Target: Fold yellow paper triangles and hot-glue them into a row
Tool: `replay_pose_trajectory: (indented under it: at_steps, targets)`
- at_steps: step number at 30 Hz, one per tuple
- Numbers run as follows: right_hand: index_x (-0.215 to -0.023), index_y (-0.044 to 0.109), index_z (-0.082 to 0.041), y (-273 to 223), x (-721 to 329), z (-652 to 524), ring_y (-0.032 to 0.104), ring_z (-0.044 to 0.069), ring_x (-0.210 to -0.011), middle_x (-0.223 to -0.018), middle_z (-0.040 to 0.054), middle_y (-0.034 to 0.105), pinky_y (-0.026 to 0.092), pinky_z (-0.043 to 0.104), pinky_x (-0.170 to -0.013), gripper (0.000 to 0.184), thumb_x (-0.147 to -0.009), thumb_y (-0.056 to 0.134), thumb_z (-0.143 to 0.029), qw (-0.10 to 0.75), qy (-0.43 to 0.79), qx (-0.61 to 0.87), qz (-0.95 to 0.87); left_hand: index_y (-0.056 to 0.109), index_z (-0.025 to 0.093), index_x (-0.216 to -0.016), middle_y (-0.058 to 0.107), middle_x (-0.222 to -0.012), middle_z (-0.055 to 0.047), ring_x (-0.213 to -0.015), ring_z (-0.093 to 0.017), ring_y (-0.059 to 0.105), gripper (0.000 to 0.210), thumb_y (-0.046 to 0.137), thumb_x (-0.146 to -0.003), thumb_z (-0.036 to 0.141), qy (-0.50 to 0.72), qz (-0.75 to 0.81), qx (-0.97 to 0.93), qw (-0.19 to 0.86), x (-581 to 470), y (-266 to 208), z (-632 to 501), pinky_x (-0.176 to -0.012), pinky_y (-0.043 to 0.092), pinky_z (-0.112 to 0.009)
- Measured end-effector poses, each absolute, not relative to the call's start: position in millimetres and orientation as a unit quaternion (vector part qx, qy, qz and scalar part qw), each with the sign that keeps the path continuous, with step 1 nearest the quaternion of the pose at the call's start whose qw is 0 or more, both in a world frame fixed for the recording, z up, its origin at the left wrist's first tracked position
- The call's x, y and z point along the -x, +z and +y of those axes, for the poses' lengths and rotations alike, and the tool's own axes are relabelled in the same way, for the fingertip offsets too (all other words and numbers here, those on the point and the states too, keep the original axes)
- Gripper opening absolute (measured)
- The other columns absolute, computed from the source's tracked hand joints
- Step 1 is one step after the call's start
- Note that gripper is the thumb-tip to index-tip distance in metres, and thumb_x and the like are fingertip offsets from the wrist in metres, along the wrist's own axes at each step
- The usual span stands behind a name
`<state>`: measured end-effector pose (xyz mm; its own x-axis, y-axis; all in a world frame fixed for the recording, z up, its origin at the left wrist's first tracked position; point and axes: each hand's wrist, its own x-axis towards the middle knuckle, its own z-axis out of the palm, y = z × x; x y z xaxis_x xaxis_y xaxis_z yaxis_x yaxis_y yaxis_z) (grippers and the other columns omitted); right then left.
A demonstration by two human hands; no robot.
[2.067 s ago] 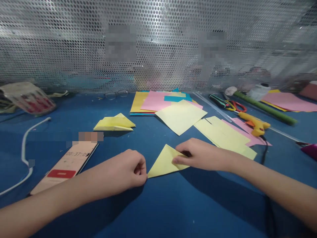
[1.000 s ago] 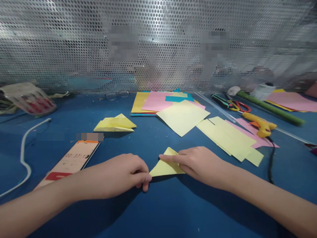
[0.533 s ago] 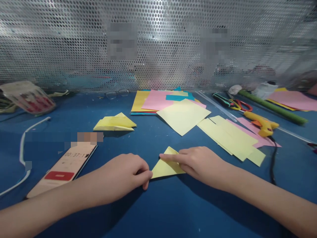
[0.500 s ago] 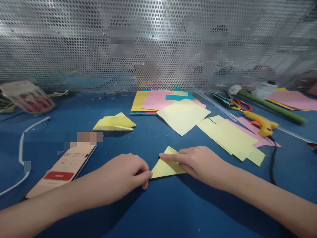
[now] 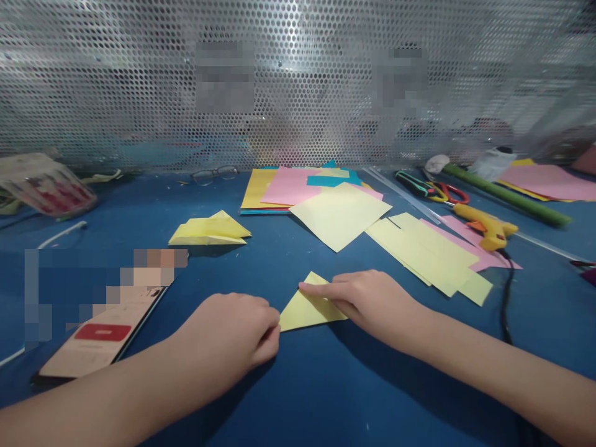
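Observation:
A sheet of yellow paper [image 5: 305,310], folded into a triangle, lies flat on the blue table [image 5: 298,391] between my two hands. My left hand [image 5: 244,329] is closed at the paper's left corner, its fingers curled and the fingertips partly hidden. From the other side my right hand [image 5: 372,304] rests on the triangle. Its index finger is stretched along the upper left edge, and the curled fingers cover the right corner. Beyond my left hand sits another folded yellow paper piece [image 5: 209,230].
A phone [image 5: 88,357] lies at the left, partly under my left forearm. Coloured sheets [image 5: 339,211] are stacked at the back, with yellow strips [image 5: 428,254] nearer. A yellow glue gun [image 5: 488,226], scissors [image 5: 454,192] and a green stem [image 5: 507,192] lie right; a plastic tub [image 5: 51,186] is far left.
My left hand's fingers have curled in more at the paper's left corner. My right index finger stays on the upper left edge. The whole view has shifted slightly.

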<state>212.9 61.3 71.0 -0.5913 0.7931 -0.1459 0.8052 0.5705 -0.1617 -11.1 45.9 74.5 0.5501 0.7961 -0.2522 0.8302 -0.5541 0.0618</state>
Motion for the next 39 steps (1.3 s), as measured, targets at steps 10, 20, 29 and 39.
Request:
replay_pose_trajectory:
  at_steps: [10, 20, 29, 39]
  targets:
    - [-0.135, 0.055, -0.04, 70.5, -212.6, 61.1, 0.063, 0.018, -0.073, -0.083, 0.0016, 0.068, 0.029, 0.025, -0.056, 0.051, -0.093, 0.043, -0.013, 0.008, -0.132, -0.453, 0.882, 0.057, 0.018, -0.12, 0.069, -0.106, -0.005, -0.091, -0.018, 0.064, 0.043, 0.048, -0.082, 0.0, 0.024, 0.238, -0.968, -0.082, 13.8, 70.2, 33.0, -0.077, 0.048, -0.029]
    - [-0.135, 0.054, -0.04, 71.1, -211.8, 60.8, 0.065, 0.018, -0.079, -0.086, 0.0008, 0.07, 0.032, 0.025, -0.058, 0.052, -0.094, 0.045, -0.011, 0.015, -0.144, -0.473, 0.869, 0.068, 0.007, -0.111, 0.071, -0.112, -0.012, -0.103, -0.024, 0.065, 0.047, 0.027, -0.091, -0.001, 0.091, 0.189, -0.953, -0.219, 15.0, 58.7, 18.3, -0.1, 0.038, -0.037]
    - [-0.13, 0.059, -0.042, 71.0, -213.4, 62.3, 0.066, 0.02, -0.08, -0.089, -0.0014, 0.073, 0.033, 0.026, -0.057, 0.051, -0.092, 0.044, -0.011, -0.003, -0.151, -0.488, 0.86, 0.068, 0.013, -0.104, 0.073, -0.097, -0.005, -0.085, -0.02, 0.066, 0.034, 0.042, -0.087, -0.002, 0.047, 0.203, -0.965, -0.163, 11.7, 69.9, 27.5, -0.081, 0.049, -0.032]
    - [-0.136, 0.055, -0.033, 60.0, -211.2, 54.1, 0.069, 0.024, -0.088, -0.104, 0.002, 0.072, 0.043, 0.03, -0.061, 0.041, -0.096, 0.047, -0.042, -0.073, -0.111, -0.518, 0.845, 0.048, 0.015, -0.135, 0.055, -0.139, -0.008, -0.112, -0.027, 0.058, 0.068, 0.048, -0.068, 0.006, -0.022, 0.242, -0.97, 0.001, 23.7, 76.0, 28.6, -0.09, 0.053, -0.04]
